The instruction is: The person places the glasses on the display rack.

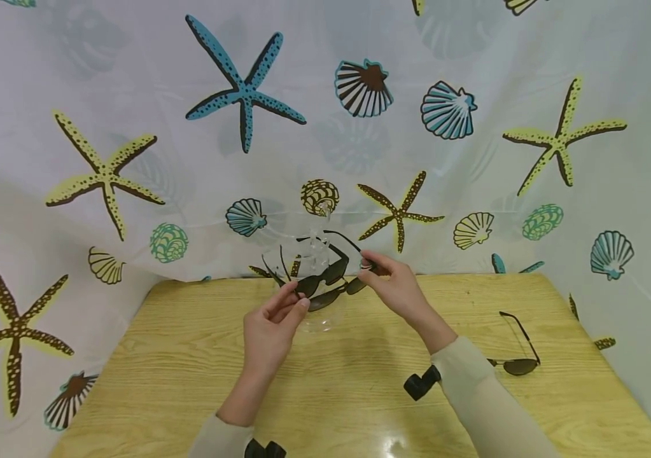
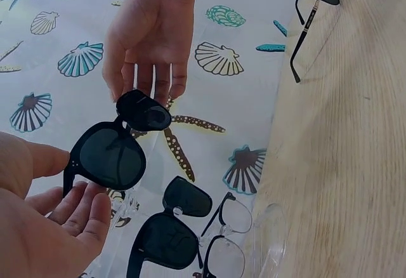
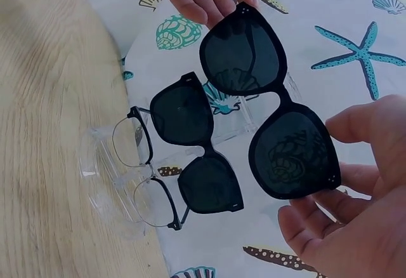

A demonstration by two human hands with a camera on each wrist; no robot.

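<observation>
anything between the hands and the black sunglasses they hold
Nothing visible: left hand and right hand hold the black-framed, dark-lensed sunglasses directly, one at each end. Other black sunglasses sit apart on the clear stand.

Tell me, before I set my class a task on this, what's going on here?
A person holds dark sunglasses by a clear stand, left hand at one end and right hand at the other. A second dark pair and clear-lensed glasses sit on the stand; whether the held pair touches it is hard to tell. A fourth pair lies on the table, off to the person's right.
</observation>
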